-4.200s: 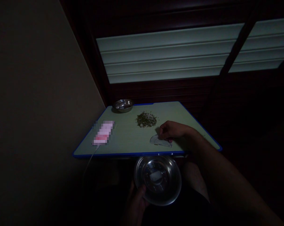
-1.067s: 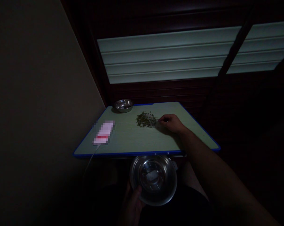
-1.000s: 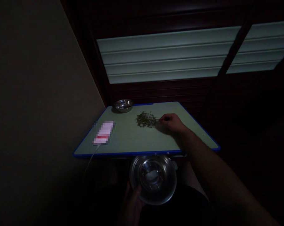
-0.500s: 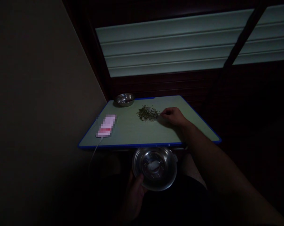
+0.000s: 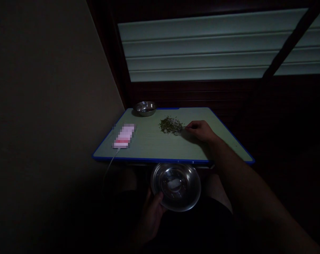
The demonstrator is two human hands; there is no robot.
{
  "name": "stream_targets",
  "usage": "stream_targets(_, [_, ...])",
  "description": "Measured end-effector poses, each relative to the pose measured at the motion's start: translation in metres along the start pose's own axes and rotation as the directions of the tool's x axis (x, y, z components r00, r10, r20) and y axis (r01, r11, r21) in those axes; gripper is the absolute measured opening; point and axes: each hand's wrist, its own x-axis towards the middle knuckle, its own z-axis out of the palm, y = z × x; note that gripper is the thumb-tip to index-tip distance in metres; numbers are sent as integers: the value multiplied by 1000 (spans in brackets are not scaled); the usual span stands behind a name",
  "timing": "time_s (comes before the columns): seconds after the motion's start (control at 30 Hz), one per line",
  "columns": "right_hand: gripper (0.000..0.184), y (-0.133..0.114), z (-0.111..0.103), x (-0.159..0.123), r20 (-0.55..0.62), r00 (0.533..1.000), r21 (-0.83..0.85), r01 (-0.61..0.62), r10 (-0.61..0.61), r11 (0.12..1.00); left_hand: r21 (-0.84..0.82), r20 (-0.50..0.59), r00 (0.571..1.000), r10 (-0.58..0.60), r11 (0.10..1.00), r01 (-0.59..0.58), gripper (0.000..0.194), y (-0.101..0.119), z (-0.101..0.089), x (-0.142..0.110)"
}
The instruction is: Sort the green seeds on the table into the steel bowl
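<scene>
My left hand (image 5: 152,213) grips the near left side of a shiny metal bowl (image 5: 193,197), its thumb over the rim. The bowl is tilted below the table's front edge, and a pale spot shows inside that may be a reflection. Over the table, my right hand (image 5: 201,129) is closed in a pinch, the fingertips at the right edge of a loose heap of small green-brown bits (image 5: 168,125). Something thin and dark juts from the fingers toward the heap; it is too dim to name.
The pale green table (image 5: 146,148) has a blue edge. A smaller metal bowl (image 5: 145,109) stands at its back left corner. Near the left edge lies a lit phone (image 5: 125,135) with a white cable (image 5: 111,164). A wall rises at left, dark slatted panels behind.
The view has shifted slightly, so the table and its things sit a little further right and higher. Both hands keep nearly the same places and holds.
</scene>
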Motion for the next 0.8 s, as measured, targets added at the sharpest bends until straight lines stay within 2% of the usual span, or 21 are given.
stream_targets(0.23, [30, -2, 0, -2, 52, 999, 47, -11, 8, 999, -7, -13, 1000, -8, 1000, 8, 66, -1, 0, 1])
stream_targets(0.8, [32, -3, -2, -2, 59, 998, 73, -22, 18, 997, 2, -19, 1000, -16, 1000, 16, 68, -1, 0, 0])
